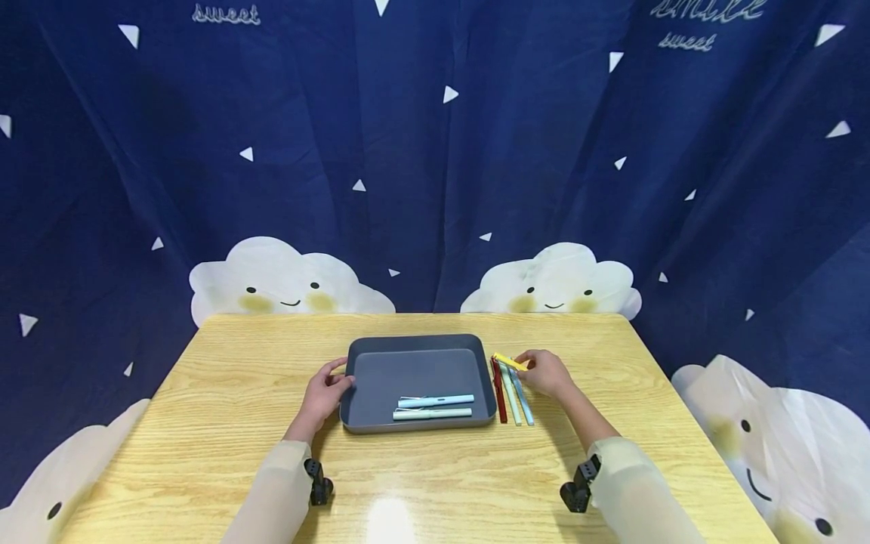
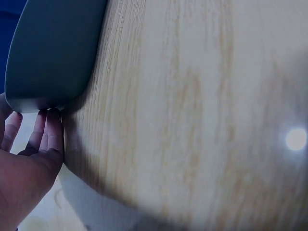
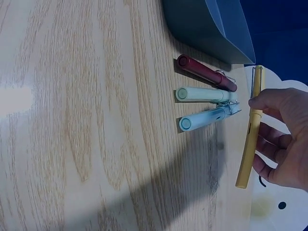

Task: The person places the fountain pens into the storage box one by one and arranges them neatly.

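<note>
In the head view a dark grey tray (image 1: 414, 369) lies on the table, with a light blue pen (image 1: 445, 400) and a pale green pen (image 1: 435, 413) inside near its front side. My left hand (image 1: 325, 396) pinches the tray's left edge, thumb over the rim and fingers against the outer wall (image 2: 53, 62). A yellow pen (image 3: 250, 139) is held between the thumb and fingers of my right hand (image 3: 288, 139), above the table right of the tray. Below it a dark red pen (image 1: 500, 393), a mint green pen (image 1: 511, 397) and a blue pen (image 1: 524, 404) lie side by side.
The wooden table (image 1: 421, 476) extends around the tray on all sides. Behind it hangs a dark blue curtain (image 1: 408, 151) with clouds and white triangles. A small black camera (image 1: 580, 487) is strapped at my right wrist, another (image 1: 318, 482) at my left.
</note>
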Available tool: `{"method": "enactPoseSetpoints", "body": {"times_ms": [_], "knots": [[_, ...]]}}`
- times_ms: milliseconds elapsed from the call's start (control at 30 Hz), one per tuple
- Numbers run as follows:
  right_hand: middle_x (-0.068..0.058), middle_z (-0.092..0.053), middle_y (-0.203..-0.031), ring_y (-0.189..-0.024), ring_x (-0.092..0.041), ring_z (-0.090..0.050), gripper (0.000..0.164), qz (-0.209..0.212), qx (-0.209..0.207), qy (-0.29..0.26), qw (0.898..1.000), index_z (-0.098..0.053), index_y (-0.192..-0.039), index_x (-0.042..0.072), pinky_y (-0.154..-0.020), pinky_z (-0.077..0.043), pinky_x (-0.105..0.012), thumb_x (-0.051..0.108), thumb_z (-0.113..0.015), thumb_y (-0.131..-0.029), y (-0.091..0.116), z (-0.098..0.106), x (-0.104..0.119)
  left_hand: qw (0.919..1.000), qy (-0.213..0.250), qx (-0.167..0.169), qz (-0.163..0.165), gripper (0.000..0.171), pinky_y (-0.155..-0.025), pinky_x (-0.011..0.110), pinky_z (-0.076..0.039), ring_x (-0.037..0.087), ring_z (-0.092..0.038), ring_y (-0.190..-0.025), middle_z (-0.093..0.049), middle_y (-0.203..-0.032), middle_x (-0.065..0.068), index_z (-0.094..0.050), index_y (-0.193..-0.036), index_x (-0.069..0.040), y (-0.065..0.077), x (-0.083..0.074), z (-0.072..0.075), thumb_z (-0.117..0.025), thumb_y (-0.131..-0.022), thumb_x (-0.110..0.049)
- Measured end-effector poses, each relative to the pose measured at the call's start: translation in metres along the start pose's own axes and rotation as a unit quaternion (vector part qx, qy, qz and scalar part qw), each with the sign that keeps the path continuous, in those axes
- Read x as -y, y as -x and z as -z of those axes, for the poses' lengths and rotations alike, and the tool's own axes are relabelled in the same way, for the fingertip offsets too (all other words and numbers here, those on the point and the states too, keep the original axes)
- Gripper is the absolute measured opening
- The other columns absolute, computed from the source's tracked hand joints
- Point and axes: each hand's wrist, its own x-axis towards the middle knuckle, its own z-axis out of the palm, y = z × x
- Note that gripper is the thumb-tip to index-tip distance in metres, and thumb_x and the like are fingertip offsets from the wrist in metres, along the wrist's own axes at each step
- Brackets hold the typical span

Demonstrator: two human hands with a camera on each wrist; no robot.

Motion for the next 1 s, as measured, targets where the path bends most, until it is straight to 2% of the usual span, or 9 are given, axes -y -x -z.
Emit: {"method": "enactPoseSetpoints", "body": {"times_ms": [300, 667, 1000], "knots": [[-0.009, -0.058, -0.084, -0.074, -0.02, -0.05, 0.026, 0.021, 0.018, -0.005, 1.0, -0.067, -0.107, 0.003, -0.06, -0.039, -0.028, 0.012, -0.066, -0.082, -0.001, 0.0, 0.009, 1.0, -0.001, 0.0, -0.004, 0.048, -0.074, 0.027, -0.048, 0.026, -0.055, -0.102, -0.055, -0.118, 0.021, -0.045, -0.138, -0.01, -0.001, 0.002, 0.0, -0.057, -0.092, -0.015], [-0.008, -0.057, -0.076, -0.064, -0.017, -0.048, 0.025, 0.051, 0.023, -0.003, 0.998, -0.068, -0.104, 0.002, -0.056, -0.038, -0.027, 0.009, -0.066, -0.08, -0.003, 0.002, 0.019, 1.0, 0.001, 0.002, -0.003, 0.048, -0.074, 0.028, -0.05, 0.024, -0.056, -0.101, -0.055, -0.118, 0.022, -0.044, -0.138, -0.01, -0.001, 0.001, 0.001, -0.057, -0.092, -0.015], [-0.005, -0.055, -0.075, -0.064, -0.017, -0.047, 0.026, 0.051, 0.035, -0.002, 0.998, -0.069, -0.104, 0.005, -0.057, -0.038, -0.027, 0.009, -0.068, -0.078, -0.004, 0.0, 0.03, 1.0, -0.002, 0.001, 0.001, 0.048, -0.073, 0.026, -0.048, 0.022, -0.055, -0.099, -0.055, -0.117, 0.021, -0.045, -0.138, -0.01, 0.0, 0.0, 0.0, -0.057, -0.092, -0.015]]}}
